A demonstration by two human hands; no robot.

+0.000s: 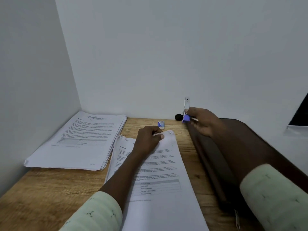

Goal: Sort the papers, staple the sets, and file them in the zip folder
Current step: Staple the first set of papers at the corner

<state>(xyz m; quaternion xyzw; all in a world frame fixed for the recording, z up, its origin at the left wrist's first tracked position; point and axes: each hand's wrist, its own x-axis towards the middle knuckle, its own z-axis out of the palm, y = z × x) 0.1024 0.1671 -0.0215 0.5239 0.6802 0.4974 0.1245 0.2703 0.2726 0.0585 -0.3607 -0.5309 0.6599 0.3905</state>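
A set of printed papers (165,165) lies in the middle of the wooden desk (41,194). My left hand (149,139) presses on its top edge, pinching the upper right corner. My right hand (202,121) is lifted over the back right of the desk and grips a blue and silver stapler (186,112), which hangs open with its metal arm pointing up. A larger stack of papers (80,140) rests at the back left by the wall corner. The dark brown zip folder (233,157) lies along the right side under my right forearm.
A small white and blue staple box (161,124) sits at the back of the desk by the wall. A small black object (178,116) lies by the wall behind the stapler. White walls close in the desk at left and back.
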